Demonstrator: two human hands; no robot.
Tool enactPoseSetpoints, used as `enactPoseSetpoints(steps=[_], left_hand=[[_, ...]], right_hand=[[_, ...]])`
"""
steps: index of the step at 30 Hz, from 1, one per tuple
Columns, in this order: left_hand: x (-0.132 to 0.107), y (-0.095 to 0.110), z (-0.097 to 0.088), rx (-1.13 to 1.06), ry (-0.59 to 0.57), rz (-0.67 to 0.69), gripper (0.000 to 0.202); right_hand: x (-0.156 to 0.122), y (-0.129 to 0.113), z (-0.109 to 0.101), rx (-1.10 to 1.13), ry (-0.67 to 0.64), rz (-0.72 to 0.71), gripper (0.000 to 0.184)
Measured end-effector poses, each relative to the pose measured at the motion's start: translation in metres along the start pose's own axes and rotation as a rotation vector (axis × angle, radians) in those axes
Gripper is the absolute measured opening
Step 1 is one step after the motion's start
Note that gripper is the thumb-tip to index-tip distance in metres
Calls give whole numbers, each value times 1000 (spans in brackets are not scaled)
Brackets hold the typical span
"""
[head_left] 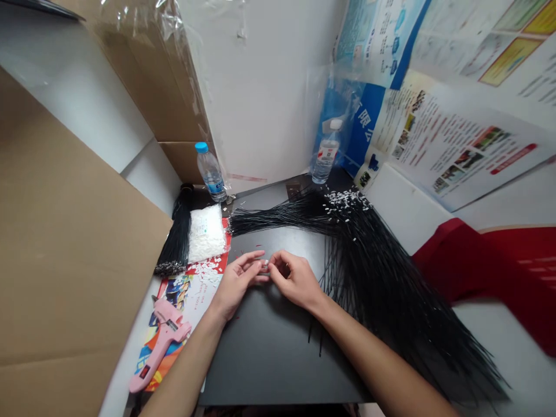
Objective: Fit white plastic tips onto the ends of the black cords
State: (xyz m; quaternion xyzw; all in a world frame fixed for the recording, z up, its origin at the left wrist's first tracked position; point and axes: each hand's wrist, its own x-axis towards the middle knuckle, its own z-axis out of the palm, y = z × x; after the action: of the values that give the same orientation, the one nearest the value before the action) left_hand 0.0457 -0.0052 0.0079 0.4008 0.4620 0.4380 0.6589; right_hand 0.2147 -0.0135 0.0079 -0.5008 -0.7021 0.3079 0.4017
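Observation:
My left hand (pixel 240 281) and my right hand (pixel 295 278) meet fingertip to fingertip above the dark table. A small white piece (pixel 266 264) sits between them, pinched by the left thumb and fingers. My right thumb and index finger are also closed right at this piece; whatever else they hold is too small to make out. To the right spreads a large bundle of thin black wires (pixel 382 289), with many small white pieces (pixel 347 200) at its far end. Loose white pieces (pixel 206 269) lie left of my hands, beside a clear bag of white pieces (pixel 207 234).
A pink glue gun (pixel 165 336) rests on a colourful printed sheet (pixel 186 295) at left. More black wires (pixel 278 217) lie across the back. Two water bottles (pixel 211 174) (pixel 326 153) stand behind. Cardboard (pixel 78 260) borders the left, red cloth (pixel 460 260) the right.

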Motion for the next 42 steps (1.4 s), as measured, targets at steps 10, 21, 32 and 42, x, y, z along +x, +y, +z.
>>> enactPoseSetpoints(steps=[10,21,32,42], left_hand=[[-18,45,-25,412,254,449,34],[-62,26,-64,1493,192,234,26],[-28,15,-34,1646,163,233,21],[-29,13,-31,1548,167,272,21]], right_hand=[[94,13,-163,-862,422,416,24],[77,10,-78,-849,-25,40,22],[106,1,7,-782,-346,-109,22],[128,-7,56,-805,-363,-197,25]])
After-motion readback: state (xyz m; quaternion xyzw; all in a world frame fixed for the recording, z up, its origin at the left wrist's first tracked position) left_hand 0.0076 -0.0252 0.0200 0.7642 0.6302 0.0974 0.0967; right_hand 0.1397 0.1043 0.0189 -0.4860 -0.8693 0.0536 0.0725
